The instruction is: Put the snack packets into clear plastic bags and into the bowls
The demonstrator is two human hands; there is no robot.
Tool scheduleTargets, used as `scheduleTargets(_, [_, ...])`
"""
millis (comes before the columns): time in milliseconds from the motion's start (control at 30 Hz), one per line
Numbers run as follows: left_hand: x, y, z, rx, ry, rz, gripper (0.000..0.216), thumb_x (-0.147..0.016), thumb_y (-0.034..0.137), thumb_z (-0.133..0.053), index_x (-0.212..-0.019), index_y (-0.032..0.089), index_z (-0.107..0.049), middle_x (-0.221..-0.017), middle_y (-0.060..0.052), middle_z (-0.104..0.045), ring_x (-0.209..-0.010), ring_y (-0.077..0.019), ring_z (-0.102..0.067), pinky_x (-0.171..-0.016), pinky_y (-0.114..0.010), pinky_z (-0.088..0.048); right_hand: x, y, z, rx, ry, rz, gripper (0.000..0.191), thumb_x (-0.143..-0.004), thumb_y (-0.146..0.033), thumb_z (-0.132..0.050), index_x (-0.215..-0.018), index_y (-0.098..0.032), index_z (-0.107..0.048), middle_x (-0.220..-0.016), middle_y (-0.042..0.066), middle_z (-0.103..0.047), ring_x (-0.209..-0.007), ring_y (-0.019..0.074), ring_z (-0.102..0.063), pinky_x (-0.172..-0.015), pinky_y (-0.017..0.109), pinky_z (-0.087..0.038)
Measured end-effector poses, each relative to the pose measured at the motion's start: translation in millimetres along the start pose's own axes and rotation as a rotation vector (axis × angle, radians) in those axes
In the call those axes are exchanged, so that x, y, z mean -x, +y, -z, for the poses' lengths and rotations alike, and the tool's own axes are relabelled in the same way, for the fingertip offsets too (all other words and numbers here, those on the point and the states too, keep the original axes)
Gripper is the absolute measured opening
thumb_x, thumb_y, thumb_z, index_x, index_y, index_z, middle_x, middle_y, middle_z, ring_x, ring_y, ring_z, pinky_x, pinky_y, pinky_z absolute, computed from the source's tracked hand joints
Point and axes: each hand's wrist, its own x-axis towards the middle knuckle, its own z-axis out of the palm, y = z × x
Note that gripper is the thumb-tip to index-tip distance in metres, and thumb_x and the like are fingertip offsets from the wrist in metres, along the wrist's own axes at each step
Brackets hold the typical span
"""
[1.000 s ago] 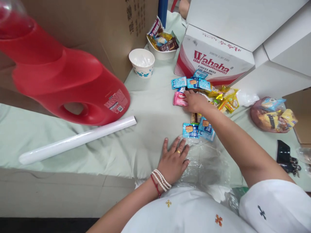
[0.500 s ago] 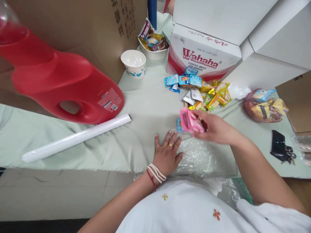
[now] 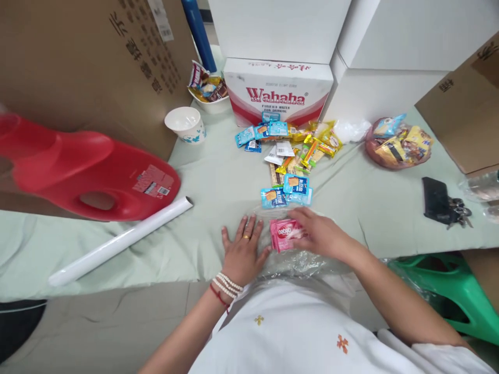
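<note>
My left hand (image 3: 242,255) lies flat with fingers spread on the cloth, at the left edge of a clear plastic bag (image 3: 290,264). Pink Nabati wafer packets (image 3: 283,235) are stacked over the bag, and my right hand (image 3: 323,234) grips their right side between thumb and fingers. Just beyond them lie several blue snack packets (image 3: 297,184). Farther back is a loose pile of yellow-wrapped snacks (image 3: 310,153), white sachets (image 3: 278,152) and more blue packets (image 3: 262,131).
A Wahaba-style white carton marked Wahaha (image 3: 277,93) stands behind the snacks. On the left are a red jug (image 3: 117,171), a white roll (image 3: 120,241), a paper bowl (image 3: 185,124) and a snack-filled bowl (image 3: 216,106). A reddish snack bowl (image 3: 376,156), black pouch with keys (image 3: 438,200) and green stool (image 3: 440,280) are rightward.
My right hand has lowered the pink packets from above the blue ones onto the bag near my left hand, uncovering the blue packets. The camera view has shifted; my left hand stays flat.
</note>
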Motion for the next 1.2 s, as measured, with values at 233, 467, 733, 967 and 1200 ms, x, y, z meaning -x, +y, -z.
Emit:
scheduleTargets(233, [0.7,-4.0,3.6,-0.042,-0.033,0.028,0.062,-0.099,0.047,-0.048,-0.158,0.029,-0.042,-0.167,-0.015,-0.034,-0.155,-0.0389,-0.031,-0.118,-0.080,-0.005,-39.8,64.6,-3.9,-0.101,0.203,-0.279,0.038,-0.091,-0.030,-0.062,-0.127,-0.018,-0.066,-0.107,0.010,-0.073,-0.093,0.0233,-0.068,-0.078,0.029,-0.048])
scheduleTargets(467, [-9.0,-7.0,4.9,-0.037,-0.068,0.020,0.063,-0.098,0.048,-0.051,-0.157,0.028,-0.043,-0.168,-0.015,-0.034,-0.156,-0.0393,-0.029,-0.116,-0.082,-0.007,-61.3,99.6,27.5,-0.357,0.357,-0.179,0.024,-0.087,-0.030,-0.055,-0.096,-0.016,-0.072,-0.081,0.003,-0.069,-0.072,0.0171,-0.060,-0.068,0.026,-0.044])
scheduleTargets(733, [19.7,-29.2,25.6,0.144,0.144,-0.154,0.060,-0.094,0.032,-0.054,-0.153,0.028,-0.048,-0.161,-0.013,-0.047,-0.158,-0.0352,-0.026,-0.124,-0.070,-0.018,17.6,76.8,40.2,-0.126,0.421,0.076,0.026,-0.100,-0.039,-0.050,-0.104,-0.023,-0.070,-0.100,0.010,-0.068,-0.096,0.0257,-0.065,-0.089,0.039,-0.052])
scheduleTargets(967, [48.7,-23.3,15.1,0.189,-0.041,-0.470,0.032,-0.094,0.019,-0.060,-0.121,0.031,-0.071,-0.141,-0.007,-0.068,-0.144,-0.0244,-0.053,-0.130,-0.057,-0.014,108.4,77.3,-54.1,-0.175,0.155,0.281,0.030,-0.097,-0.032,-0.062,-0.126,-0.034,-0.068,-0.136,0.012,-0.065,-0.125,0.0320,-0.061,-0.102,0.056,-0.054])
scheduleTargets(1200, [12.6,-28.6,31.9,0.519,-0.036,-0.207,0.023,-0.103,0.028,-0.047,-0.099,0.022,-0.069,-0.106,-0.007,-0.079,-0.109,-0.0181,-0.072,-0.111,-0.041,-0.047,81.2,83.1,-14.5,-0.443,0.080,0.235,0.020,-0.103,-0.034,-0.052,-0.101,-0.026,-0.070,-0.089,0.006,-0.073,-0.084,0.0211,-0.067,-0.078,0.036,-0.056])
